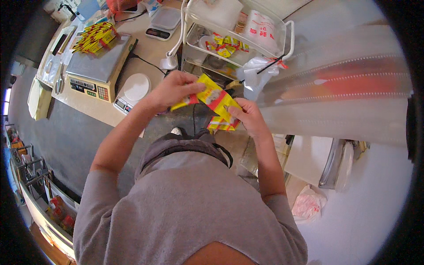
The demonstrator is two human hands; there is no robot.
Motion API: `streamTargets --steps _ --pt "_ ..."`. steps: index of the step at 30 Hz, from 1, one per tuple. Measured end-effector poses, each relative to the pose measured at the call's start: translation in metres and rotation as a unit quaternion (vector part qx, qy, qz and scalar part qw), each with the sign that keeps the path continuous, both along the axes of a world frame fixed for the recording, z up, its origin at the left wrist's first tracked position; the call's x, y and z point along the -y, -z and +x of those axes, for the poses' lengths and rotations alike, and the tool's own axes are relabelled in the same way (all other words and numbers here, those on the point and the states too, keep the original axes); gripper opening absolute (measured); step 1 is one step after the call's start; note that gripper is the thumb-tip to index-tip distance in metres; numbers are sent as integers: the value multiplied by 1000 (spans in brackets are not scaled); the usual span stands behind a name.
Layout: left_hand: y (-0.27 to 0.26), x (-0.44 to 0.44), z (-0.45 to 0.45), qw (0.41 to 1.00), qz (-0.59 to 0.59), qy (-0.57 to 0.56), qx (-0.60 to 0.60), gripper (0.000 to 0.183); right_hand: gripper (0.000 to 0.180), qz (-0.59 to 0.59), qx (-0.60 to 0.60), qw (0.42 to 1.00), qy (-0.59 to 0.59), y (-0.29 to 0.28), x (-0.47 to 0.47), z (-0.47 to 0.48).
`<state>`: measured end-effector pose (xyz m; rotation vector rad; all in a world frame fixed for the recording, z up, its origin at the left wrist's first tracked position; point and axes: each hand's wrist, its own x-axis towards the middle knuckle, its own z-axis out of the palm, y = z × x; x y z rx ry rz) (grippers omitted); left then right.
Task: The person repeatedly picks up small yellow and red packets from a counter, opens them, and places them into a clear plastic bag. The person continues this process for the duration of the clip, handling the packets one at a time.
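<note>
A strip of yellow and red printed sachets (215, 96) stretches between my two hands. My left hand (177, 89) pinches its upper left end, with more of the packaging hanging below the fingers. Thumb and fingers of my right hand (246, 114) grip the lower right end, and further sachets (222, 123) dangle beneath it. On the metal platform of a large digital scale (96, 68) rests a folded stack of similar sachets (96, 38). Loose yellow and red packets (227, 45) lie in a clear tier of the white rolling rack (289, 41).
A small kitchen scale (134, 91) and scissors (59, 82) sit on the table at left. Another small scale (163, 23) is further back. Plastic film (347, 82) hangs at right, with a plastic bag (308, 203) below. At lower left stands a cart-like container (49, 222).
</note>
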<state>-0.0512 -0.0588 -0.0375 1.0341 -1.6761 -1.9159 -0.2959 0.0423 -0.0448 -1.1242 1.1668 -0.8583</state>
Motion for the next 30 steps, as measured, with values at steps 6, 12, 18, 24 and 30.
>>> streamTargets --steps 6,12,18,24,30 --pt "-21 7 4 955 -288 14 71 26 20 -8 -120 992 -30 -3 2 7" --pt "-22 -3 -16 914 -305 263 53 34 20 -16 -65 993 -93 -25 -2 12" --pt "-20 -14 -17 927 -167 336 -5 35 23 -15 -79 973 -215 -36 -5 16" --pt "-29 -41 -18 957 0 282 -62 39 24 9 -26 977 -210 -39 -15 16" --pt "-24 -68 -24 974 24 100 -203 36 20 -72 42 995 -60 -32 -31 26"
